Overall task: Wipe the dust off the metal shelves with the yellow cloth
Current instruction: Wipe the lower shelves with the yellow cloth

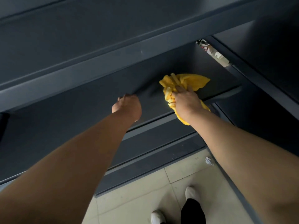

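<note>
- Yellow cloth [191,81], bunched in the right hand [186,101], presses on a dark metal shelf [80,113] just right of the frame's centre; the fingers are closed around the fabric, 1 loose flap spreading toward the upper right and another end hanging below the wrist.
- Left hand [127,105], at centre frame, is curled into a loose fist with nothing seen in it; whether it touches the shelf surface cannot be told.
- Both bare forearms reach in from the lower corners of the frame, the 2 hands near each other but apart.
- Above the wiped shelf, another dark shelf [64,38] runs in a diagonal band across the upper left of the frame.
- Below the hands, the front lips of lower shelves [153,143] step down toward the bottom centre.
- At the upper right, a narrow gap between shelf units shows small pale objects [213,52], too small to identify.
- Beige floor tiles [137,191] fill the bottom centre, where 2 white shoes [191,193] and a dark trouser leg [192,210] appear.
- A crumpled scrap of white paper [209,161] lies on the tiles at lower right, close to the shelving base.
</note>
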Action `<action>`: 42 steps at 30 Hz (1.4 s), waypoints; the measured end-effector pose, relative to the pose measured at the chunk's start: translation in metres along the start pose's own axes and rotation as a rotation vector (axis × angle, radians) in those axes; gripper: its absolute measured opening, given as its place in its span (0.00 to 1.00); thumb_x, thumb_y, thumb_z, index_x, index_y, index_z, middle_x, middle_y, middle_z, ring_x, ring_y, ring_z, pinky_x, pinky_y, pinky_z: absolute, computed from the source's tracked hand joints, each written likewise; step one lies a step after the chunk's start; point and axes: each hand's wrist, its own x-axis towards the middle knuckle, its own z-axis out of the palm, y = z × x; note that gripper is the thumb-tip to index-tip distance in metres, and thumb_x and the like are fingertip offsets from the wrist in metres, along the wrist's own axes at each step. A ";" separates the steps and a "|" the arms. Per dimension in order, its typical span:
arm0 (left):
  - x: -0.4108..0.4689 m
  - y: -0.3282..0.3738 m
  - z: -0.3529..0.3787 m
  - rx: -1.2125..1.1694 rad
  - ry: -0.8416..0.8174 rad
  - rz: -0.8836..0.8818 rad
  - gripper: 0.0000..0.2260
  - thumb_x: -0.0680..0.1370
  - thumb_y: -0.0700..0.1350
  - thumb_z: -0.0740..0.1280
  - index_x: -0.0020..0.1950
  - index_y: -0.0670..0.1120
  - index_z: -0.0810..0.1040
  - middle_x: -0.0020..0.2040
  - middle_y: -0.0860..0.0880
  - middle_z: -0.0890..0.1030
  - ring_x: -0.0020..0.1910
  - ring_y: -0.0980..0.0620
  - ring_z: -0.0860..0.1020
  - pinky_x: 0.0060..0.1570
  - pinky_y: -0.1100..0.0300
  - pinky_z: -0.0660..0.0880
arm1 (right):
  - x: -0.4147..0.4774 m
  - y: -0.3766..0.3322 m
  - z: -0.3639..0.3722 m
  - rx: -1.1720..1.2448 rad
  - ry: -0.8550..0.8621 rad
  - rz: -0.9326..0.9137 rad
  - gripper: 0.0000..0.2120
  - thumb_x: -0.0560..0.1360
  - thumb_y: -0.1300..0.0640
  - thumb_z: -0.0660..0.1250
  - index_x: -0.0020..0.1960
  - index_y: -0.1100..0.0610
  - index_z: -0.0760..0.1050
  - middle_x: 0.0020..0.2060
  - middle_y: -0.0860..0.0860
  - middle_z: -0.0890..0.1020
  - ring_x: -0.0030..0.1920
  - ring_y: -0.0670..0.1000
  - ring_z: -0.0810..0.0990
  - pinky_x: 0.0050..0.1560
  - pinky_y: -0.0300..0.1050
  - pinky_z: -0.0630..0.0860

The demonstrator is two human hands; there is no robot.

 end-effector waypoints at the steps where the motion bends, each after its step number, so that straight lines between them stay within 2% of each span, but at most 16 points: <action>1: 0.003 -0.004 0.001 -0.008 0.004 -0.007 0.18 0.75 0.34 0.61 0.65 0.40 0.71 0.63 0.41 0.73 0.64 0.40 0.70 0.56 0.47 0.73 | 0.005 -0.005 0.001 0.007 0.011 -0.050 0.17 0.78 0.59 0.60 0.66 0.54 0.70 0.69 0.53 0.69 0.70 0.54 0.65 0.74 0.51 0.53; 7: 0.032 -0.026 0.005 -0.058 0.057 0.008 0.25 0.74 0.33 0.61 0.70 0.45 0.68 0.68 0.42 0.69 0.66 0.40 0.68 0.59 0.46 0.71 | 0.043 -0.021 0.006 0.074 0.064 -0.223 0.16 0.79 0.60 0.57 0.66 0.54 0.71 0.70 0.52 0.69 0.72 0.54 0.63 0.76 0.52 0.47; 10: 0.048 -0.028 0.003 -0.069 0.089 -0.022 0.25 0.73 0.32 0.61 0.69 0.45 0.69 0.67 0.42 0.70 0.65 0.39 0.70 0.58 0.45 0.72 | 0.068 -0.029 0.007 0.117 0.070 -0.240 0.16 0.80 0.59 0.56 0.67 0.53 0.71 0.72 0.52 0.66 0.73 0.56 0.61 0.74 0.51 0.53; 13: 0.060 -0.021 0.002 -0.107 0.108 -0.051 0.21 0.71 0.32 0.62 0.63 0.44 0.72 0.61 0.42 0.74 0.60 0.40 0.73 0.51 0.47 0.74 | 0.094 -0.036 0.005 0.187 0.048 -0.255 0.16 0.81 0.59 0.54 0.66 0.54 0.72 0.71 0.52 0.68 0.69 0.56 0.67 0.66 0.49 0.64; 15: 0.067 -0.016 0.003 -0.122 0.108 -0.074 0.18 0.69 0.31 0.63 0.58 0.43 0.74 0.57 0.42 0.75 0.57 0.40 0.74 0.49 0.48 0.75 | 0.108 -0.038 0.003 0.258 0.066 -0.275 0.16 0.80 0.58 0.55 0.64 0.55 0.74 0.70 0.53 0.69 0.69 0.55 0.68 0.65 0.48 0.64; 17: 0.075 -0.009 0.006 -0.107 0.095 -0.088 0.17 0.70 0.32 0.64 0.57 0.43 0.74 0.57 0.42 0.76 0.57 0.40 0.74 0.48 0.48 0.75 | 0.122 -0.034 0.003 0.294 0.099 -0.285 0.17 0.80 0.56 0.55 0.66 0.55 0.72 0.73 0.52 0.65 0.71 0.55 0.64 0.68 0.47 0.60; 19: 0.083 -0.002 0.009 -0.089 0.096 -0.075 0.15 0.72 0.34 0.64 0.58 0.43 0.74 0.58 0.42 0.75 0.59 0.40 0.73 0.49 0.48 0.74 | 0.139 -0.026 0.005 0.278 0.096 -0.255 0.18 0.79 0.55 0.57 0.68 0.52 0.70 0.74 0.52 0.64 0.72 0.55 0.61 0.69 0.48 0.58; 21: 0.091 0.004 0.011 -0.069 0.116 -0.051 0.14 0.74 0.37 0.63 0.59 0.44 0.72 0.59 0.42 0.75 0.60 0.40 0.72 0.49 0.48 0.73 | 0.160 -0.013 0.006 0.267 0.039 -0.166 0.18 0.76 0.54 0.60 0.66 0.47 0.70 0.72 0.51 0.65 0.72 0.57 0.60 0.70 0.53 0.61; 23: 0.097 0.011 0.012 -0.027 0.128 -0.037 0.15 0.75 0.39 0.61 0.62 0.46 0.71 0.61 0.42 0.74 0.62 0.38 0.71 0.47 0.49 0.71 | 0.175 0.005 0.005 0.215 0.017 -0.098 0.21 0.74 0.53 0.64 0.67 0.44 0.68 0.71 0.50 0.65 0.73 0.58 0.59 0.70 0.58 0.63; 24: 0.099 0.014 0.012 -0.005 0.131 -0.038 0.16 0.75 0.39 0.60 0.62 0.47 0.70 0.61 0.42 0.74 0.62 0.38 0.70 0.47 0.50 0.71 | 0.180 0.014 0.004 0.199 0.031 -0.087 0.23 0.74 0.55 0.65 0.68 0.43 0.67 0.72 0.49 0.64 0.73 0.57 0.59 0.70 0.58 0.63; 27: 0.103 0.020 0.012 0.019 0.139 -0.065 0.18 0.74 0.38 0.60 0.63 0.47 0.71 0.60 0.41 0.75 0.60 0.36 0.72 0.45 0.51 0.71 | 0.190 0.043 0.002 0.211 0.051 -0.036 0.26 0.76 0.59 0.63 0.72 0.45 0.63 0.73 0.50 0.63 0.73 0.57 0.59 0.69 0.57 0.62; 30: 0.102 0.022 0.010 0.019 0.132 -0.079 0.18 0.74 0.38 0.60 0.63 0.47 0.71 0.60 0.41 0.75 0.59 0.36 0.72 0.45 0.51 0.71 | 0.191 0.066 0.004 0.175 0.029 0.049 0.21 0.79 0.53 0.60 0.71 0.52 0.66 0.72 0.54 0.65 0.74 0.59 0.56 0.71 0.56 0.58; 33: 0.098 0.024 0.013 0.007 0.116 -0.101 0.19 0.73 0.38 0.60 0.64 0.47 0.69 0.61 0.42 0.74 0.60 0.37 0.70 0.47 0.48 0.72 | 0.179 0.086 0.005 0.215 0.034 0.110 0.21 0.79 0.49 0.59 0.68 0.58 0.71 0.69 0.58 0.69 0.71 0.61 0.61 0.72 0.55 0.58; 35: 0.093 0.023 0.017 -0.009 0.119 -0.111 0.20 0.74 0.39 0.60 0.66 0.49 0.67 0.63 0.43 0.72 0.61 0.38 0.69 0.51 0.46 0.73 | 0.168 0.094 0.005 0.236 0.052 0.130 0.20 0.79 0.50 0.59 0.66 0.59 0.72 0.67 0.59 0.71 0.70 0.61 0.62 0.72 0.55 0.58; 38: 0.088 0.019 0.024 -0.030 0.137 -0.112 0.24 0.76 0.45 0.63 0.71 0.52 0.63 0.68 0.47 0.68 0.65 0.39 0.67 0.57 0.44 0.70 | 0.151 0.096 0.007 0.225 0.099 0.119 0.18 0.79 0.54 0.58 0.66 0.61 0.72 0.67 0.59 0.71 0.70 0.60 0.63 0.72 0.54 0.55; 42: 0.077 0.014 0.030 -0.132 0.168 -0.095 0.22 0.74 0.42 0.63 0.69 0.49 0.66 0.68 0.46 0.68 0.66 0.40 0.66 0.58 0.45 0.68 | 0.127 0.095 0.006 0.217 0.105 0.113 0.19 0.80 0.56 0.55 0.68 0.61 0.70 0.69 0.59 0.69 0.71 0.61 0.62 0.72 0.54 0.55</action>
